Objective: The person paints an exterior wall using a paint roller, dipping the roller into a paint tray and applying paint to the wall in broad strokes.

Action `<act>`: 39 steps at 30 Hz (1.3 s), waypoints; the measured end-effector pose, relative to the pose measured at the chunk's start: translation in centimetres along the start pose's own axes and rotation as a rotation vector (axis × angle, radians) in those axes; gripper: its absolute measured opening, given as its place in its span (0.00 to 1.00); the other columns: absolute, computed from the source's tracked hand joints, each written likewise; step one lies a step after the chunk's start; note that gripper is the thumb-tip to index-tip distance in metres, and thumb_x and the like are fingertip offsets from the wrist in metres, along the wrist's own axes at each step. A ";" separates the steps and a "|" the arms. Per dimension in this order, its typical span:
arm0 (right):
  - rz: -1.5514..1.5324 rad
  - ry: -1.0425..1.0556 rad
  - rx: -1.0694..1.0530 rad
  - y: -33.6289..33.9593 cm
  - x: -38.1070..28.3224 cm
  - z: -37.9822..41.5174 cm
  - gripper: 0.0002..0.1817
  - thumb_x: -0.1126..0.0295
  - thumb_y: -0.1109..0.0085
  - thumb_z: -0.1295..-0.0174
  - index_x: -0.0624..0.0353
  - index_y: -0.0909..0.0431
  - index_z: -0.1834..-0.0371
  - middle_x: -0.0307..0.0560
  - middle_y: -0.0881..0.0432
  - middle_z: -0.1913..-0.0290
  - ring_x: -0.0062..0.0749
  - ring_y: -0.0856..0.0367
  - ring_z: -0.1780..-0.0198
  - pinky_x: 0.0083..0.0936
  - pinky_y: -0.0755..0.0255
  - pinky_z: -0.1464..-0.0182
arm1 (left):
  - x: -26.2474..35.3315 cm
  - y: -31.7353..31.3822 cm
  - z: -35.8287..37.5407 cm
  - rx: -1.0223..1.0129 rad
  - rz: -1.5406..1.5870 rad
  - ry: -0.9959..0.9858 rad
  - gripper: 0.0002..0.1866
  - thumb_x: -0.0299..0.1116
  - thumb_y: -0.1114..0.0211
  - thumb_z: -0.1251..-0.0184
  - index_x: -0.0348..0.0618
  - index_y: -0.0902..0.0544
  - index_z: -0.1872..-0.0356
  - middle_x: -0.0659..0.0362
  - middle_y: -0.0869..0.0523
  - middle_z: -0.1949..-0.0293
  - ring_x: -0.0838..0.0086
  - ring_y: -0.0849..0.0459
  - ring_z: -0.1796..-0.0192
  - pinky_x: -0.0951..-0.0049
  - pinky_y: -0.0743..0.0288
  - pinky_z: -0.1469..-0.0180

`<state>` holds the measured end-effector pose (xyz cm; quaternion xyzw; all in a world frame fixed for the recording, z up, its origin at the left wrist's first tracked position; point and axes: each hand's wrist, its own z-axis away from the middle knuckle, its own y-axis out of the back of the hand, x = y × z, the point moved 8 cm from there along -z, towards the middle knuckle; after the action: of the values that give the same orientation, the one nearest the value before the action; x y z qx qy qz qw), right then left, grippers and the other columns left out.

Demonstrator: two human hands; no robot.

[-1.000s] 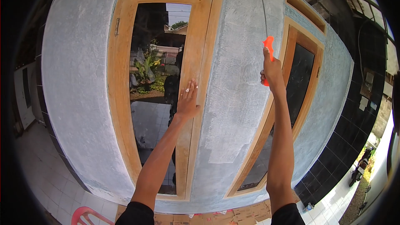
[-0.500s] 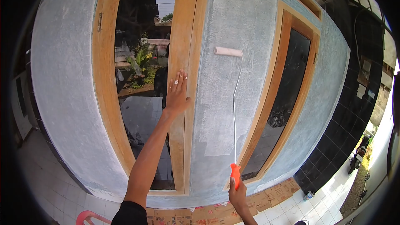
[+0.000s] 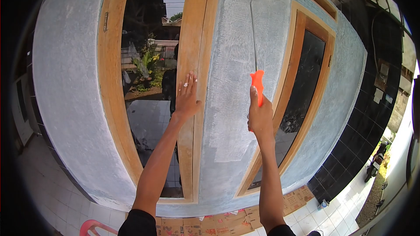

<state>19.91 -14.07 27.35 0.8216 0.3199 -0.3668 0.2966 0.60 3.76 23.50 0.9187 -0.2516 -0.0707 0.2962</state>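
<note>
My right hand (image 3: 261,116) is wrapped round the orange handle of a paint roller (image 3: 257,85), raised in front of the wall strip between two wooden frames. The roller's thin metal rod runs upward, and its pale sleeve shows at the top edge of the view, partly cut off. My left hand (image 3: 187,96) lies flat with fingers spread on the wooden window frame (image 3: 189,52), white paint specks on its fingers. Patchy whitish paint covers much of the grey-blue wall (image 3: 232,105).
A second wooden frame (image 3: 280,118) with dark glass stands to the right. Flattened cardboard (image 3: 218,226) covers the floor along the wall. A red plastic chair or stool edge (image 3: 89,226) is at lower left, a small can (image 3: 323,204) at lower right. A motorcycle (image 3: 377,161) stands outside.
My right hand has risen with the paint roller, taking the sleeve from the middle of the wall strip up to the top of the view. The left hand stays on the frame.
</note>
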 end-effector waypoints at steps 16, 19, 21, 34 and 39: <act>0.105 -0.165 -0.057 -5.0 17.8 22.3 0.17 0.59 0.53 0.32 0.65 0.28 0.61 0.64 0.23 0.78 0.61 0.22 0.74 0.45 0.33 0.73 | -0.3 0.2 0.4 -0.015 0.007 -0.026 0.50 0.34 0.34 0.49 0.41 0.57 0.27 0.54 0.59 0.25 0.65 0.62 0.24 0.63 0.63 0.24; 0.100 -0.251 -0.061 -5.4 18.4 23.1 0.17 0.59 0.53 0.32 0.65 0.28 0.61 0.64 0.23 0.78 0.60 0.22 0.74 0.45 0.33 0.73 | -0.4 0.2 0.5 -0.016 0.007 -0.030 0.50 0.34 0.34 0.49 0.41 0.56 0.28 0.54 0.59 0.25 0.65 0.61 0.24 0.62 0.63 0.25; 0.060 -0.198 -0.034 -5.6 17.2 21.4 0.18 0.58 0.54 0.31 0.65 0.28 0.61 0.62 0.24 0.79 0.59 0.23 0.75 0.45 0.35 0.74 | -0.3 0.3 0.4 -0.024 0.006 -0.038 0.50 0.34 0.33 0.48 0.40 0.56 0.28 0.54 0.59 0.25 0.65 0.61 0.24 0.62 0.63 0.25; 0.014 -0.113 0.009 -3.0 14.6 15.1 0.20 0.57 0.55 0.29 0.68 0.28 0.63 0.53 0.30 0.82 0.37 0.32 0.80 0.35 0.38 0.73 | -0.5 -0.3 0.5 0.015 0.018 -0.066 0.49 0.33 0.35 0.49 0.38 0.55 0.28 0.52 0.57 0.26 0.64 0.61 0.24 0.61 0.63 0.25; 0.095 -0.242 -0.133 -3.5 24.8 25.6 0.16 0.61 0.52 0.32 0.67 0.28 0.58 0.57 0.25 0.79 0.48 0.24 0.77 0.38 0.35 0.74 | -0.2 -0.8 1.3 0.004 -0.012 -0.078 0.48 0.32 0.36 0.48 0.38 0.56 0.28 0.51 0.59 0.26 0.63 0.62 0.24 0.59 0.64 0.25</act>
<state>19.78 -22.71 -7.41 0.7641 0.2660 -0.4269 0.4039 0.37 3.78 22.03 0.9173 -0.2577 -0.1077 0.2839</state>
